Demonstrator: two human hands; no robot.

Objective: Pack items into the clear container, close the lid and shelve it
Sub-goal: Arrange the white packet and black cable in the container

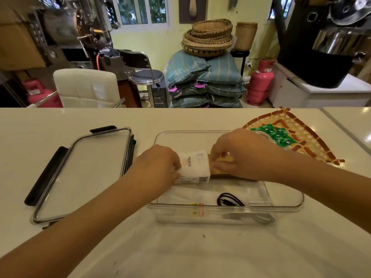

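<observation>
The clear container (pixel 289 205) sits on the white table in front of me. Inside it, my left hand (pixel 158 163) grips the left end of a white tissue pack (pixel 195 167). My right hand (pixel 239 153) pinches a yellow-brown packet (pixel 219 171) pressed against the pack's right side. A coiled black cable (pixel 229 200) and a flat white packet (pixel 188 195) lie at the near end of the container. The clear lid (pixel 84 173) with black clips lies flat on the table to the left.
A woven bamboo tray (pixel 313 141) holding several green sachets (pixel 279 135) rests at the right, behind the container. Beyond the table's far edge stand a white chair (pixel 86 87), a stool, stacked sacks and pink gas cylinders.
</observation>
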